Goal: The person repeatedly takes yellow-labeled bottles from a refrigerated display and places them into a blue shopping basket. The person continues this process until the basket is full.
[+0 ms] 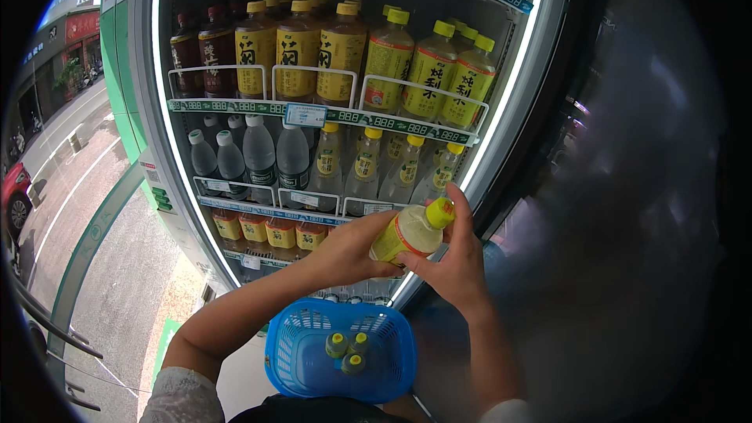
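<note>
Both my hands hold one pale yellow drink bottle (pixel 409 233) with a yellow cap, tilted, in front of an open drinks fridge (pixel 501 121). My left hand (pixel 345 251) grips its lower body. My right hand (pixel 453 262) wraps the side below the cap. Under my arms sits a blue plastic basket (pixel 301 360) with three yellow-capped bottles (pixel 347 351) standing in it.
The fridge shelves hold rows of yellow-labelled and dark bottles on top, clear water bottles (pixel 258 158) and pale yellow bottles in the middle, small orange-labelled ones lower. The glass fridge door (pixel 627 211) stands open at right. Pavement and a road lie at left.
</note>
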Demonstrator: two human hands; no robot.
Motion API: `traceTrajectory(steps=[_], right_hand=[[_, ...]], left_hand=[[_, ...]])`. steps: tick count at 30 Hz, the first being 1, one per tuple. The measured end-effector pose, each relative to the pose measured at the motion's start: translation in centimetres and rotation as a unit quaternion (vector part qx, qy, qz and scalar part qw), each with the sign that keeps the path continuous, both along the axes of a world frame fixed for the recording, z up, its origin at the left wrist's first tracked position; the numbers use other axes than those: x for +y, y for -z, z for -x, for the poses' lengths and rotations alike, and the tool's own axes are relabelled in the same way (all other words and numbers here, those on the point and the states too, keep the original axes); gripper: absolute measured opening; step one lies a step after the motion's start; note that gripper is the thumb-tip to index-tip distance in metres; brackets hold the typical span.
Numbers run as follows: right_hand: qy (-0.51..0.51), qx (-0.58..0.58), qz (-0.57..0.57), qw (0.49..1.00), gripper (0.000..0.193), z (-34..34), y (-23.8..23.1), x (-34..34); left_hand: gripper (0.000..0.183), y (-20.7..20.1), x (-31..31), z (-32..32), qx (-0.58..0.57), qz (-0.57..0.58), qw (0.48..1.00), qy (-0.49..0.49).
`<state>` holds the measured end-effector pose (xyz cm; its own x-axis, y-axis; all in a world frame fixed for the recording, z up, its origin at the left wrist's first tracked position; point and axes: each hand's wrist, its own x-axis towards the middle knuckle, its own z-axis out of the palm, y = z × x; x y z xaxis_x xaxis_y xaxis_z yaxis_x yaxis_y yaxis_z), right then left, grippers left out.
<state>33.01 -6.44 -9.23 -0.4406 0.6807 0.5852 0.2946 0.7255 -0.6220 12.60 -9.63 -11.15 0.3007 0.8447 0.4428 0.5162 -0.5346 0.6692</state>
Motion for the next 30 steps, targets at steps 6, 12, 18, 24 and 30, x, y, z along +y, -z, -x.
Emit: traceTrajectory(steps=[6,12,18,24,30], right_hand=[[0.039,0.003,-0.209,0.977,0.085,-0.6,-14.5,1.9],[0.140,-0.039,-0.342,0.929,0.081,0.4,-22.1,6.7],[0.122,-0.026,-0.302,0.945,0.084,0.7,-24.4,10.7],[0.165,-0.062,-0.301,0.937,0.085,2.9,-24.3,12.1],[0.235,-0.099,-0.318,0.913,0.084,4.6,-23.7,13.4]], left_hand=[[0.105,-13.3,4.8,0.3,0.066,-0.166,0.983,0.044],[0.094,-20.6,10.2,0.8,0.303,-0.333,0.850,-0.272],[0.082,-22.1,13.4,2.3,0.336,-0.236,0.833,-0.370],[0.066,-22.1,14.2,4.8,0.366,-0.263,0.832,-0.324],[0.076,-22.6,13.6,3.3,0.381,-0.219,0.826,-0.353]])
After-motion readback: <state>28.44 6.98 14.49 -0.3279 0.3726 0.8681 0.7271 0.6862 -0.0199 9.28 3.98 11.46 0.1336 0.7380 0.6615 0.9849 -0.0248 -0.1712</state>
